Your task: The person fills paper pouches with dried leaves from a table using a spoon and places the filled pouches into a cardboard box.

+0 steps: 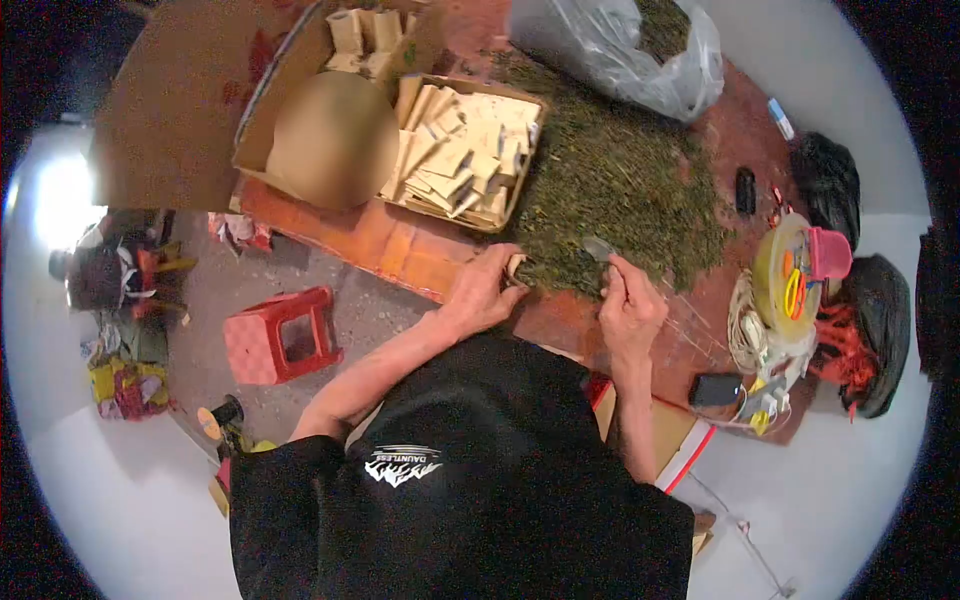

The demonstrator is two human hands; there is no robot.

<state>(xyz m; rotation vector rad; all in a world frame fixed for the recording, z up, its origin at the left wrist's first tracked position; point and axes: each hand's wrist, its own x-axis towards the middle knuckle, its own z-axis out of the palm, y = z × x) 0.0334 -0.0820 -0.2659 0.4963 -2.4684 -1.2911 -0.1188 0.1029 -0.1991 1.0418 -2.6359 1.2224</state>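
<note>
My left hand (pixel 485 292) is closed around a small tan paper packet (pixel 516 267), its open end toward the heap of dried herbs (pixel 620 185). My right hand (pixel 632 308) grips a spoon (pixel 598 248), its bowl over the heap's near edge. Most of the spoon's handle is hidden in the fingers. Just beyond my left hand, a shallow cardboard box (pixel 512 210) holds many tan paper packets (pixel 450 165), lying in a jumble.
A clear plastic bag (pixel 640 65) with more herbs lies at the back. On the right are a yellow tub (pixel 775 275) with orange scissors (pixel 795 292), a pink cup (pixel 829 252) and cables (pixel 745 325). A red stool (pixel 250 345) stands on the floor at left.
</note>
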